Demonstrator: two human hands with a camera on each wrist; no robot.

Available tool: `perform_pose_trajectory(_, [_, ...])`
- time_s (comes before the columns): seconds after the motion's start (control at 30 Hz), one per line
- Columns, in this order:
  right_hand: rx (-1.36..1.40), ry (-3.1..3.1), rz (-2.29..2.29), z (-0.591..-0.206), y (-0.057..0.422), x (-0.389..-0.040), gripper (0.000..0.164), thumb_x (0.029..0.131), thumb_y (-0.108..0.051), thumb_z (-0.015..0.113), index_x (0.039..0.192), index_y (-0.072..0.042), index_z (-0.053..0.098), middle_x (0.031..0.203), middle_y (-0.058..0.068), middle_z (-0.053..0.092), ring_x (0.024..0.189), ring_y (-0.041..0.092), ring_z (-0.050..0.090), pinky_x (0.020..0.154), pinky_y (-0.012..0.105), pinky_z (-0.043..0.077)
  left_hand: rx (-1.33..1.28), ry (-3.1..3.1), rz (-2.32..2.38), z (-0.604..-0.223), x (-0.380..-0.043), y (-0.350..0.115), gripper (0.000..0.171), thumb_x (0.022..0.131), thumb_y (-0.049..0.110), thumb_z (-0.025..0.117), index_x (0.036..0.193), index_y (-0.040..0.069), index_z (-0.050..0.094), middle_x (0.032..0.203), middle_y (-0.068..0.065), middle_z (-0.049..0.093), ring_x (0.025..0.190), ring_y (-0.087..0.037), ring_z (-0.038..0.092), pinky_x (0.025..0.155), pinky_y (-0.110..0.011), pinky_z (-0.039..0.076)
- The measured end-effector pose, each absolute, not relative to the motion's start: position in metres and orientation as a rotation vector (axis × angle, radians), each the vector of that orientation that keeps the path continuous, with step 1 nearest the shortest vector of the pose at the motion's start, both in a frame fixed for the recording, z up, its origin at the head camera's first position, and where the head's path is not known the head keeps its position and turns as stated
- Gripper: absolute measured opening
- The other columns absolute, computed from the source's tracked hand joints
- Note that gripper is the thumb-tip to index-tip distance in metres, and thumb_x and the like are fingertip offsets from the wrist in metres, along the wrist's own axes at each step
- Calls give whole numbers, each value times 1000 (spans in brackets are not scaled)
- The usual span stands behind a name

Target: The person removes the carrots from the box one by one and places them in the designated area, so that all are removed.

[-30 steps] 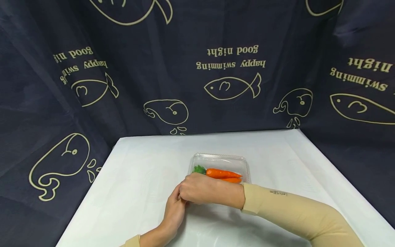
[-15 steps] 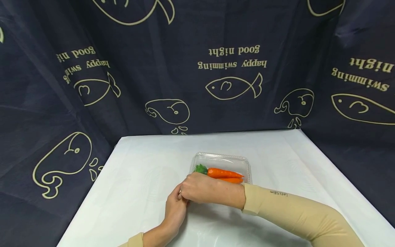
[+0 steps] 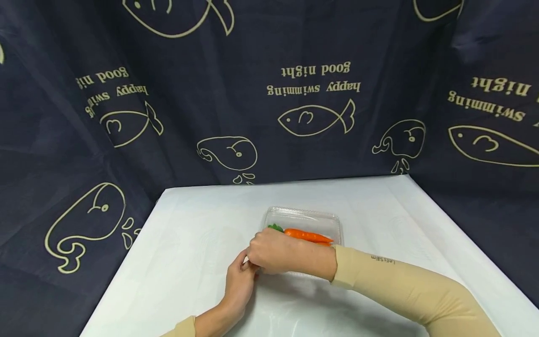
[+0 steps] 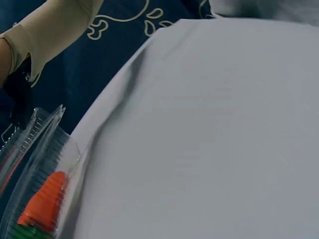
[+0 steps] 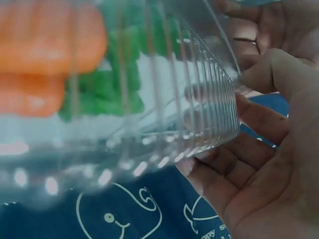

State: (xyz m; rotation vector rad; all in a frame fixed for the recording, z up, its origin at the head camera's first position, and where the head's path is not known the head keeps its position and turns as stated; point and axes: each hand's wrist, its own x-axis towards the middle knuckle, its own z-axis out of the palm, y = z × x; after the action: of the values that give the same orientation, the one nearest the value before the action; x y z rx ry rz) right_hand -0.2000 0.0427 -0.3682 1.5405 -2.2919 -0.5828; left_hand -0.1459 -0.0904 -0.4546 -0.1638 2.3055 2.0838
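Observation:
A clear plastic clamshell box (image 3: 301,213) holds orange carrots (image 3: 308,235) with green tops (image 3: 276,227). Both hands meet at its near left corner. My right hand (image 3: 273,250) pinches the ribbed corner between thumb and fingers, as the right wrist view shows. Beside it, my left hand (image 3: 240,281) has its thumb and fingertips curled at the rim of the same corner. In the left wrist view, two rims of the box (image 4: 46,124) stand slightly apart, with a carrot (image 4: 45,199) behind the clear wall. My right forearm hides part of the box in the head view.
The box stands on a white-covered table (image 3: 198,224). A dark blue curtain (image 3: 236,112) with fish and whale drawings rises at the back and sides. Beige sleeves (image 3: 404,281) cover the forearms.
My right hand has risen slightly and shifted away from the body, covering more of the carrots. The box's near edge now shows below the right wrist. My left hand stays almost where it was.

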Motion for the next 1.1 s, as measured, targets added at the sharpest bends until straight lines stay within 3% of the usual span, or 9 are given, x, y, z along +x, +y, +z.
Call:
perform_pose_trajectory(0.13, [1530,-2250,-622,-373,46,-198,17,85,-39,73,84,-23,68,74,-10,63,68,9,61,56,24,48,-47,2311,2067,-454,-148,-95,57,100,19,58,153,6,41,138,-9,63,112,-18,63,90,-25,53])
perform_pose_trajectory(0.23, [1505,-2239,-655,-374,48,-198,17,87,-39,71,90,-23,68,78,-9,63,71,9,59,56,24,47,6,2331,2053,-454,-150,-99,53,101,18,57,150,2,44,141,-11,61,113,-19,64,91,-28,55])
perform_pose_trajectory(0.37, [1519,-2270,-650,-370,52,-197,16,86,-36,72,97,-25,69,83,-9,61,75,9,58,55,23,46,9,2361,2003,-454,-152,-103,46,100,21,59,143,5,55,124,-7,70,98,-19,63,84,-32,55])
perform_pose_trajectory(0.5, [1531,-2287,-611,-368,60,-197,26,82,-33,76,106,-26,68,90,-9,62,80,9,57,58,23,45,19,2383,1983,-453,-156,-103,43,98,22,62,138,8,59,109,-3,74,94,-22,62,78,-30,55])
perform_pose_trajectory(0.6, [1528,-2280,-548,-369,68,-196,31,82,-29,76,111,-26,67,95,-9,62,85,10,57,60,22,46,20,2395,1993,-453,-159,-101,42,94,15,64,135,7,60,108,-4,73,94,-24,64,73,-29,55])
perform_pose_trajectory(0.87, [1471,-2209,-444,-375,89,-195,46,80,-25,74,124,-25,65,114,-8,62,94,12,57,59,24,47,10,2346,2028,-452,-162,-98,40,91,4,62,131,4,60,98,-6,59,83,-19,59,67,-26,55])
perform_pose_trajectory(1.1, [1436,-2193,-439,-378,99,-192,71,78,-32,77,144,-26,53,140,-3,56,105,16,58,73,30,51,-32,2383,1995,-449,-160,-97,42,91,6,65,132,4,60,90,-3,54,72,-18,57,58,-24,51])
